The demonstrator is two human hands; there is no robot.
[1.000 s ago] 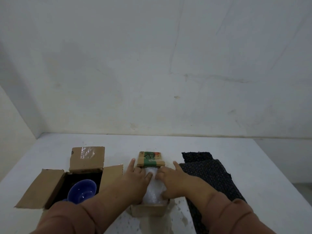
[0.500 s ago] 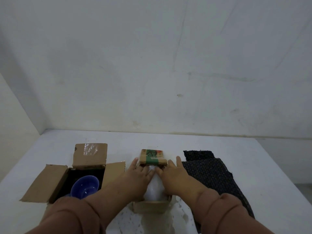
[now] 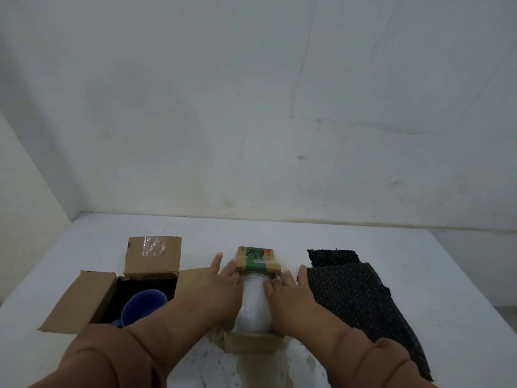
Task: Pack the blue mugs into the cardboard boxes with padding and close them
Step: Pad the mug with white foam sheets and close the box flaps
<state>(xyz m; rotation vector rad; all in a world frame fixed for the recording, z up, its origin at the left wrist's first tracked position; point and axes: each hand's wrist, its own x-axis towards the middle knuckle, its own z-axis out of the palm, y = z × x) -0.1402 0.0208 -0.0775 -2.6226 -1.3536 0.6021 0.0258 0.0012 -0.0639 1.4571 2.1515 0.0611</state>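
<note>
A person's left hand (image 3: 221,289) and right hand (image 3: 289,296), fingers straight and gripping nothing, press against white padding (image 3: 253,306) in the small cardboard box (image 3: 251,343) on the table (image 3: 419,256). A blue mug (image 3: 142,305) sits in the open box (image 3: 78,301) to the left.

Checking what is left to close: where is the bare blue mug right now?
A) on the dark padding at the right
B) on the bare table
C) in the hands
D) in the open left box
D: the mug sits in the left box, whose flaps are open; the left hand and right hand press the wrap in the middle box.
</note>
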